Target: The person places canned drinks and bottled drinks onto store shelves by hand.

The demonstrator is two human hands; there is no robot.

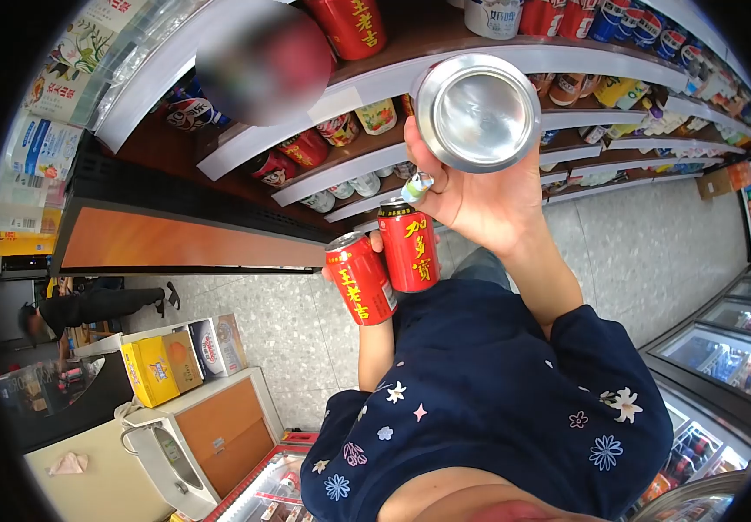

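Observation:
My left hand (377, 242), mostly hidden behind two red cans, holds them side by side. One is a red can with yellow characters (360, 283), tilted slightly; the other is a red can with a black top band (410, 248). In my right hand (493, 204) is a can seen end-on (478, 113), its round silver end facing the camera and its side hidden. A small green and white item (417, 187) shows by the fingers of my right hand, just above the black-banded can; what it is cannot be made out.
Shelves (597, 61) of cans and bottles curve across the top. A dark-framed orange panel (193, 239) lies left of the hands. Yellow box (151, 370) and sink (162, 457) are lower left; glass-fronted coolers (723, 348) stand right. Another person (88, 309) is far left.

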